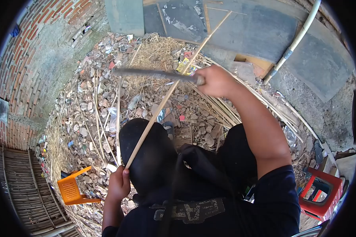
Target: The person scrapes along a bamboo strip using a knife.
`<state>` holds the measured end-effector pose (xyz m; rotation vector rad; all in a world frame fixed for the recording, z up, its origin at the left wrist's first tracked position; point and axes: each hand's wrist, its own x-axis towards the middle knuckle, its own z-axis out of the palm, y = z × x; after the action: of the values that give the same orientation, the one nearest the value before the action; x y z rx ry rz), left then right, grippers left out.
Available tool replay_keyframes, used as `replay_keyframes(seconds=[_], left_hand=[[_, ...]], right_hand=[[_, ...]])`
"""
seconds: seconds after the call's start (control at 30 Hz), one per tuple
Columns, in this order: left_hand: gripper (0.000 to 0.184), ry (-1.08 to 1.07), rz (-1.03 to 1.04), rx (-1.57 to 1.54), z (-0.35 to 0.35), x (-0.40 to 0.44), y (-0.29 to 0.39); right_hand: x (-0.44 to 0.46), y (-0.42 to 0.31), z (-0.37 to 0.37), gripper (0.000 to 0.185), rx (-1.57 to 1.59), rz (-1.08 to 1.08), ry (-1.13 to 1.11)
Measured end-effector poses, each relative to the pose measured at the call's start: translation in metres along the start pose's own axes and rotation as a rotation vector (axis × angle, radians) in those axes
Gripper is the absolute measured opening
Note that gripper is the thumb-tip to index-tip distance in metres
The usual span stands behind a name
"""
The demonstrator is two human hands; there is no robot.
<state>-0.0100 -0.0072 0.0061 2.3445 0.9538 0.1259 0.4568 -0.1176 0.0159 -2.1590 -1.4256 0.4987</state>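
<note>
Long pale strip [154, 118] slants forward from inside the left grip [119, 185].

The single head-worn camera looks forward and steeply down through a wide, rounding lens, close above the wearer's dark cloth shirt [190, 213] at bottom centre, and reaches to flat grey panels [257, 29] farther off along the top edge.

Long blade [154, 73]: dark metal, looks matt. Strip [163, 102]: pale, wood-like, looks smooth. Trousers [158, 148]: black cloth, matt. Orange chair [70, 190]: perforated plastic. Wall [16, 67]: rough brick.
</note>
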Motion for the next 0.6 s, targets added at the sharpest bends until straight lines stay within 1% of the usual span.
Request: replay_keyframes(seconds=[0.1,0.17,0.2,0.3,0.33,0.43,0.47,0.57,0.6], left_hand=[[0.04,0.016,0.051,-0.007,0.006,0.007,-0.01],[0.04,0.006,0.034,-0.011,0.007,-0.002,-0.01],[0.04,-0.001,0.021,-0.013,0.003,-0.001,-0.006],[0.041,-0.019,-0.01,-0.017,-0.005,0.001,0.0],[0.041,-0.031,-0.014,-0.011,-0.008,0.002,0.002],[0.042,-0.055,-0.002,-0.024,-0.005,0.002,-0.001],[0.042,-0.055,0.004,-0.037,-0.004,0.004,-0.001],[0.043,-0.061,-0.01,-0.102,-0.002,0.0,-0.007],[0.043,-0.059,-0.007,-0.128,-0.002,0.002,-0.01]], right_hand=[[-0.001,-0.005,0.003,0.024,-0.152,-0.166,0.009],[0.016,0.033,0.015,0.022,0.053,0.009,0.094],[0.021,0.04,0.011,0.022,0.148,0.092,0.15],[0.021,0.053,0.01,0.02,0.151,0.162,0.239],[0.016,0.045,0.003,0.02,0.113,0.107,0.219],[0.002,0.006,-0.002,0.027,-0.013,-0.001,0.059],[-0.002,-0.005,-0.003,0.023,-0.161,-0.04,0.009],[0.009,0.019,0.002,0.023,-0.046,0.023,0.05],[0.019,0.042,0.008,0.019,0.028,0.075,0.154]])
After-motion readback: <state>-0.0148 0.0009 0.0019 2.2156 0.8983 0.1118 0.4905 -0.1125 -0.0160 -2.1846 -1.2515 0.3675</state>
